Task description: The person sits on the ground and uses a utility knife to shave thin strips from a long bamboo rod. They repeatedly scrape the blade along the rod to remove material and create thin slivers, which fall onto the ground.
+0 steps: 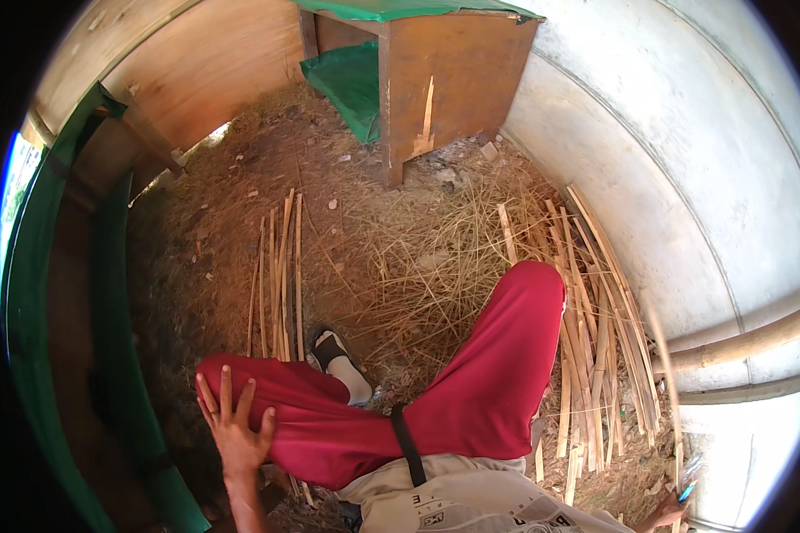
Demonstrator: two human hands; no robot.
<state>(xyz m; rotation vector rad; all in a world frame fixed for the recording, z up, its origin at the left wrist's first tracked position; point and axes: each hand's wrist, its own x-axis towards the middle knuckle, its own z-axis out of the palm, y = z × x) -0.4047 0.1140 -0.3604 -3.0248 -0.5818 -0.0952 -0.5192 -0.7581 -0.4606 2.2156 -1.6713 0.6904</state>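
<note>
At the far left of the frame a green curved rail point(28, 293) is running down the edge. Low in the lower left, the left hand point(233, 425) is lying flat with its fingers spread wide, holding nothing, resting on the left knee of the red trousers point(471, 391). Just above it, in the left centre, one small bundle of thin bamboo strips point(280, 284) is lying on the straw-covered ground point(400, 249) (roughly six or seven strips, too close together to count surely). One foot in a dark sandal point(332, 348) is showing between the two red-clad legs. At the top centre one wooden worktop point(444, 80) is standing, draped in green cloth. In the right half a second, much larger heap of bamboo strips point(596, 355) is lying beside the right leg, too many to count. At the lower right edge the right hand point(671, 510) is closing around one long thin strip point(667, 373) that is rising up past the heap.
</note>
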